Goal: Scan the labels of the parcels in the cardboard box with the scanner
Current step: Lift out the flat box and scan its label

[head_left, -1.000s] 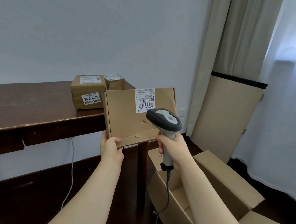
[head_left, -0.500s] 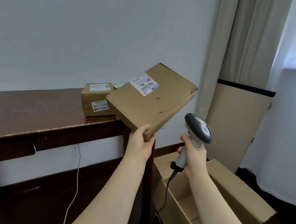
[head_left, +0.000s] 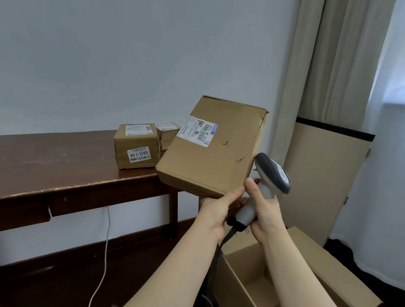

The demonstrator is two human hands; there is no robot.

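Observation:
My left hand [head_left: 215, 211] grips the near right corner of a flat brown parcel [head_left: 218, 160] and holds it tilted in the air by the table's right end. Its white label [head_left: 197, 132] faces up and toward me. My right hand [head_left: 262, 206] is closed on the grey handle of the scanner [head_left: 268, 182], whose dark head sits just right of the parcel, pointing away from the label. The open cardboard box [head_left: 253, 281] stands on the floor below my arms; what I see of its inside shows no parcels.
Two small labelled parcels [head_left: 137, 145] [head_left: 167, 134] rest on the dark wooden table [head_left: 45, 169] at its right end. A white cable [head_left: 104, 255] hangs under the table. A beige panel [head_left: 318, 180] and curtains stand at the right.
The flat parcel has swung from upright in front of the scanner to tilted over the table's right end. The scanner has moved off to the parcel's right side.

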